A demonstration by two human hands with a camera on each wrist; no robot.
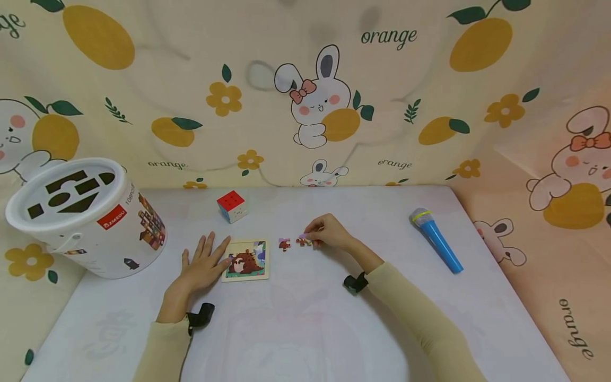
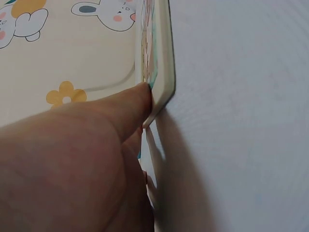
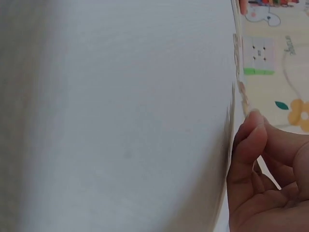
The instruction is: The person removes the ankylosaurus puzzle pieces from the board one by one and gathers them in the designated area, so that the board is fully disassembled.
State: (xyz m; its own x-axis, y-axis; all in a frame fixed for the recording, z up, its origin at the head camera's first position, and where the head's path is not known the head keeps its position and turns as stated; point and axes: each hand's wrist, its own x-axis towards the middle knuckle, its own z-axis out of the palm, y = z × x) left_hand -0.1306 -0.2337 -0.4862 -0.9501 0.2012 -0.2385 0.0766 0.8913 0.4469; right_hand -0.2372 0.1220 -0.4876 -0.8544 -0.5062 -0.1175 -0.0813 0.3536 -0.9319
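A square wooden jigsaw tray (image 1: 245, 279) with a brown animal picture lies flat on the table. My left hand (image 1: 202, 269) is beside its left edge, fingers spread and straight, the thumb resting on the tray's rim. In the left wrist view that thumb (image 2: 137, 99) touches the tray's edge (image 2: 167, 58). To the right of the tray lies a loose puzzle piece (image 1: 284, 244). Further right, my right hand (image 1: 330, 232) pinches another puzzle piece (image 1: 302, 241) between thumb and fingertips at the tabletop. In the right wrist view, the fingertips (image 3: 253, 121) partly hide this piece.
A puzzle cube (image 1: 232, 206) stands behind the tray. On the left is a large white bucket (image 1: 112, 244) with shape holes in its lid. A blue toy microphone (image 1: 436, 241) lies at the right. A patterned cloth (image 1: 286, 175) hangs along the table's back edge.
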